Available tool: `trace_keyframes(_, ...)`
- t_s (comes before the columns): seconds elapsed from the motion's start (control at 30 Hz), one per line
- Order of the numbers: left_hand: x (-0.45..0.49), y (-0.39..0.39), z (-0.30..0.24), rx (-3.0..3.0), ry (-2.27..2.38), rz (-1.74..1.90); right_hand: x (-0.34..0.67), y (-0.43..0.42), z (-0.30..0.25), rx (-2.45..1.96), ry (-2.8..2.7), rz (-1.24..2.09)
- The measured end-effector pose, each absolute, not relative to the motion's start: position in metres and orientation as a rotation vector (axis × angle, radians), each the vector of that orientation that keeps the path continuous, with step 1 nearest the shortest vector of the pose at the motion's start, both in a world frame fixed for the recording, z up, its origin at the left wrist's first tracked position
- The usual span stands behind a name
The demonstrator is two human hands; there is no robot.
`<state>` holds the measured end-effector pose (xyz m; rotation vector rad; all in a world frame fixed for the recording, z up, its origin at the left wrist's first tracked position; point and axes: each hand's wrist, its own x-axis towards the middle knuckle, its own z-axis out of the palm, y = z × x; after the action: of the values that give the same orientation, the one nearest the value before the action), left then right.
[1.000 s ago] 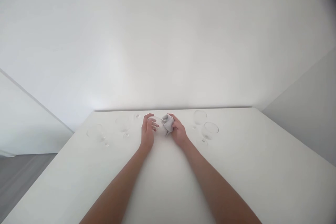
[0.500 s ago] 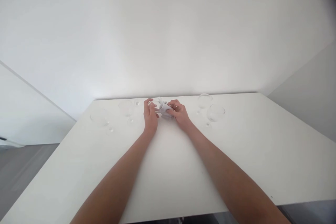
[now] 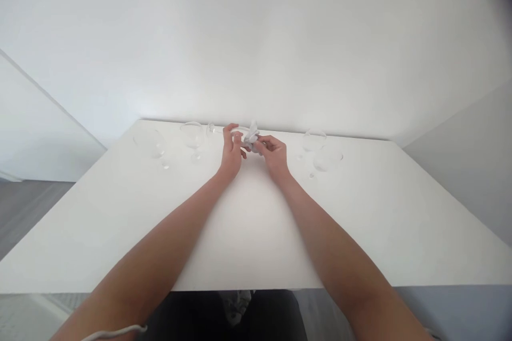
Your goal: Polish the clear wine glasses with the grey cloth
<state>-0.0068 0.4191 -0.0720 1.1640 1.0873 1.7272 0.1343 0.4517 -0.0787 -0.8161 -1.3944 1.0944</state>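
My left hand (image 3: 232, 148) is curled around a clear stemmed glass (image 3: 241, 129) lying on its side in the air or on the table; I cannot tell which. The glass's foot points left, past the fingers, and its bowl faces right. A crumpled light-grey cloth (image 3: 252, 137) is pinched in my right hand (image 3: 273, 149) and pressed against the bowl end. Part of the glass is hidden behind the fingers and the cloth.
Two clear stemmed glasses, an outer one (image 3: 154, 145) and an inner one (image 3: 192, 136), stand on the left. Two more, a rear one (image 3: 314, 140) and a front one (image 3: 326, 160), stand on the right. The white table (image 3: 248, 234) meets a pale wall (image 3: 256, 37) behind.
The camera view has shifted, showing more of the table's front edge and my lap. The cloth is now bunched more upright at the glass; both hands keep their hold.
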Motion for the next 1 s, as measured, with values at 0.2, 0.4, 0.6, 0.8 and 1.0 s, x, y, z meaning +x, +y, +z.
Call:
trace_keyframes(0.2, -0.013, 0.42, -0.071, 0.998, 1.041, 1.85, 0.135, 0.448, -0.074, -0.653, -1.793, 1.205)
trace_keyframes(0.4, -0.014, 0.424, -0.073, 0.956, 1.109, 1.811, 0.14, 0.446, -0.071, -0.613, -1.883, 1.265)
trace_keyframes(0.6, -0.01, 0.422, -0.074, 1.121, 1.162, 1.676, 0.144, 0.451, -0.078, -0.601, -1.994, 1.274)
trace_keyframes(0.8, -0.01, 0.418, -0.071, 1.17, 1.005, 1.648, 0.141, 0.448, -0.075, -0.677, -2.039, 1.157)
trace_keyframes(1.0, -0.011, 0.424, -0.08, 1.215, 0.973, 1.66, 0.138, 0.45, -0.077, -0.824, -2.032, 0.855)
